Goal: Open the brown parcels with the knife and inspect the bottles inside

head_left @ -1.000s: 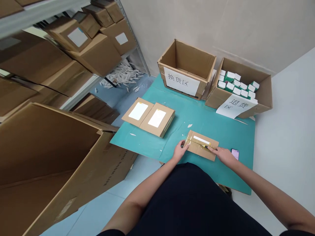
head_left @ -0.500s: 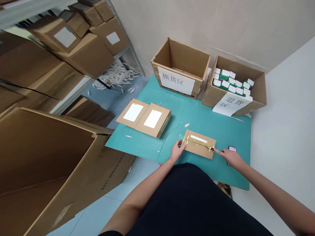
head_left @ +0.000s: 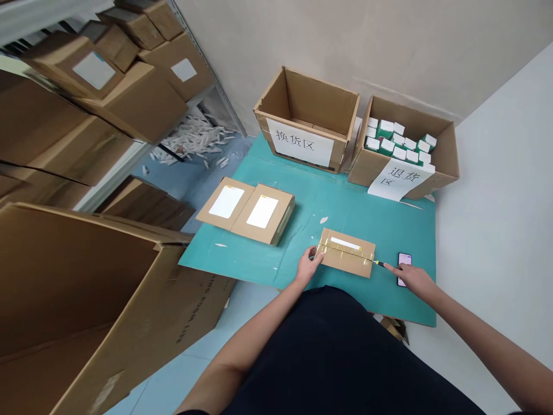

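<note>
A small flat cardboard box point(head_left: 345, 262) with clear tape and a white label strip lies on the green tabletop point(head_left: 242, 259). My left hand point(head_left: 307, 266) grips its left end, thumb on top. In my right hand point(head_left: 412, 278) is a box cutter point(head_left: 380, 264) with a yellow-and-black body, its tip at the right end of the box, by the line along the tape. Under and beside that hand lies a phone point(head_left: 404, 260) with a lit screen, partly covered.
Two cardboard packages point(head_left: 259, 212) with white labels lie at the left of the table. Behind stand an open carton point(head_left: 313, 141) with a paper sign and another carton point(head_left: 444, 147) holding several white-and-green boxes. A large open carton point(head_left: 185, 300) and loaded shelves point(head_left: 155, 95) flank the left side.
My right hand has drawn the box cutter right, from on top of the box to its right edge. My left hand keeps its hold. The view has shifted slightly.
</note>
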Action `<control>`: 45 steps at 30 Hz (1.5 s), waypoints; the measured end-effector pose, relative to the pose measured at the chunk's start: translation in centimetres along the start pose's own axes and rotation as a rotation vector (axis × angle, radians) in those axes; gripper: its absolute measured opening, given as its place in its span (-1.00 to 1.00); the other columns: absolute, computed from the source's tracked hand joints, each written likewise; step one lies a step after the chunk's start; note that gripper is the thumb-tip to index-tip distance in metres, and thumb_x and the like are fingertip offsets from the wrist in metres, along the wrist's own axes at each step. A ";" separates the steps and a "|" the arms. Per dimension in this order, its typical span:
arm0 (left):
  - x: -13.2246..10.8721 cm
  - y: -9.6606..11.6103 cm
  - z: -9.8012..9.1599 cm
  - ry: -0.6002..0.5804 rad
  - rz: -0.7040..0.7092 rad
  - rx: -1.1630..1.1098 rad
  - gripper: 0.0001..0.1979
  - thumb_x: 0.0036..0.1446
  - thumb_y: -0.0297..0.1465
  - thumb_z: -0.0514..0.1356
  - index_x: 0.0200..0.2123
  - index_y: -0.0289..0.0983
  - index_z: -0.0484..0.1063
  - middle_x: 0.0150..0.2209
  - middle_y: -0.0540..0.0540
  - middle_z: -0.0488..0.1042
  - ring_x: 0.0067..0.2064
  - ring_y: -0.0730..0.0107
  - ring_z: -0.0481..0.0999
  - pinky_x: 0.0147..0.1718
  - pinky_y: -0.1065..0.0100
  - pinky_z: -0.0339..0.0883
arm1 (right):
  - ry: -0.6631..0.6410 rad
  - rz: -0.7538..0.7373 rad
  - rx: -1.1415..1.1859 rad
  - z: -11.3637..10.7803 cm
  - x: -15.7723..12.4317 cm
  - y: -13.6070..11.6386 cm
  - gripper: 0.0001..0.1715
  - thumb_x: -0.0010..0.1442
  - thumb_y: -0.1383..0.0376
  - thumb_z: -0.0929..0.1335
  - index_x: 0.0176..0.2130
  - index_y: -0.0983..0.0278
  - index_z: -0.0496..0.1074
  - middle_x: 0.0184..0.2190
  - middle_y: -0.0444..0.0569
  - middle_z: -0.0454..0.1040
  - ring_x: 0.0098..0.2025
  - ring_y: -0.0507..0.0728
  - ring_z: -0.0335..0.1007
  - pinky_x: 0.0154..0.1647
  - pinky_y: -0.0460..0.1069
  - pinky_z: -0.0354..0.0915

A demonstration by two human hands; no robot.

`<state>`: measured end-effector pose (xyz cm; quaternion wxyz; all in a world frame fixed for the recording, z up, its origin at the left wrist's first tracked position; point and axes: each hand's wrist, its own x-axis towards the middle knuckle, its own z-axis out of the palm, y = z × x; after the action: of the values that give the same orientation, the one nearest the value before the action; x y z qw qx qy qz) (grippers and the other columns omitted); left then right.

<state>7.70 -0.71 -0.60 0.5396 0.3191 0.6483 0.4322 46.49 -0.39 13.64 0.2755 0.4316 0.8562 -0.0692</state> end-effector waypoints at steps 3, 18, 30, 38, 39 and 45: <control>-0.1 0.1 0.0 0.004 -0.009 0.018 -0.60 0.05 -0.28 0.36 -0.04 -0.27 0.46 -0.06 -0.23 0.62 0.01 0.07 0.61 0.07 0.06 0.45 | 0.018 -0.003 0.010 0.3 -0.3 0.0 -0.01 0.16 0.59 0.18 0.42 -0.09 0.07 -0.22 -0.02 0.47 -0.28 0.12 0.44 -0.43 -0.09 0.12; -0.5 0.0 0.2 -0.015 -0.010 0.102 -0.54 0.11 -0.25 0.34 0.04 -0.30 0.43 -0.03 -0.25 0.60 0.02 0.10 0.60 0.06 0.11 0.45 | 0.046 0.022 0.068 2.0 -2.5 0.0 0.01 0.17 0.63 0.14 0.41 -0.12 0.08 -0.22 -0.03 0.48 -0.32 0.11 0.43 -0.48 -0.10 0.08; -0.2 -0.2 -0.2 -0.030 -0.004 0.184 -0.48 0.13 -0.24 0.30 0.13 -0.28 0.38 -0.05 -0.22 0.59 0.01 0.14 0.59 0.02 0.15 0.45 | 0.112 0.183 0.179 5.7 -5.4 -1.3 -0.12 0.23 0.55 0.21 0.39 -0.10 0.16 -0.12 0.02 0.55 -0.26 0.14 0.50 -0.49 -0.13 0.17; 0.8 1.7 -1.2 -0.142 0.249 0.485 -0.30 0.13 -0.21 0.28 0.32 -0.22 0.24 0.35 -0.31 0.26 0.36 0.00 0.28 0.28 0.03 0.22 | 0.256 0.669 1.087 7.9 -4.8 -6.5 -0.35 0.36 0.11 0.17 0.37 0.12 0.24 -0.24 -0.01 0.62 -0.39 0.15 0.51 -0.41 -0.02 0.40; 0.9 2.3 -1.2 -0.170 0.316 0.561 -0.28 0.12 -0.20 0.30 0.32 -0.21 0.24 0.40 -0.30 0.19 0.40 -0.02 0.19 0.32 0.00 0.14 | 0.266 0.742 1.239 7.7 -4.1 -7.5 -0.29 0.34 0.07 0.18 0.38 0.18 0.22 -0.30 -0.02 0.60 -0.46 0.13 0.46 -0.47 -0.02 0.38; 2.4 6.1 0.1 -0.547 0.630 0.937 -0.23 0.06 -0.15 0.39 0.31 -0.15 0.29 0.44 -0.23 0.11 0.49 -0.06 -0.05 0.42 -0.08 -0.23 | 0.439 0.856 1.722 5.5 -0.6 -11.8 -0.09 0.17 -0.07 0.31 0.39 0.23 0.22 -0.30 -0.03 0.55 -0.51 0.06 0.35 -0.58 -0.06 0.30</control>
<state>7.01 4.02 3.87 0.3354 0.7966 0.4821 0.1428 39.94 -10.06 7.93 -0.2962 0.7614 0.3171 -0.4816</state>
